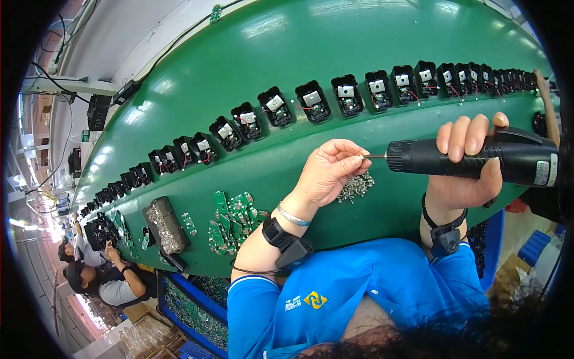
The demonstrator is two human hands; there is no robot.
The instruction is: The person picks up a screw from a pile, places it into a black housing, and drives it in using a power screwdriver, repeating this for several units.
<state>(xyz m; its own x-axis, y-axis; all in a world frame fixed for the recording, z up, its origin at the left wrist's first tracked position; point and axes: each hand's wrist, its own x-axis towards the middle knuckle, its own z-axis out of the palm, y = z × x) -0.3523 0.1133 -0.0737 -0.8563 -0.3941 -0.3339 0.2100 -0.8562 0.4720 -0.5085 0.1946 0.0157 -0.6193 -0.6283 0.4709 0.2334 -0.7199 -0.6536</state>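
My right hand [469, 158] is wrapped round a black electric screwdriver [424, 157], held level with its thin bit [375, 157] pointing left. At the bit's tip, my left hand [332, 170] pinches what looks like a small silver screw between thumb and forefinger; the fingertips mostly hide it. Just below the left hand, a pile of small silver screws [356, 188] lies on the green table. Beyond both hands runs a long curved row of open black housings [312, 102], with silver metal plates and red wires inside.
Left of my forearm lie loose green circuit boards [230, 224] and a dark box of small metal parts [164, 224]. A blue-rimmed bin of boards [194, 308] stands below the table's near edge. Co-workers [113, 281] sit at the far left; another person's arm [545, 107] reaches in at right.
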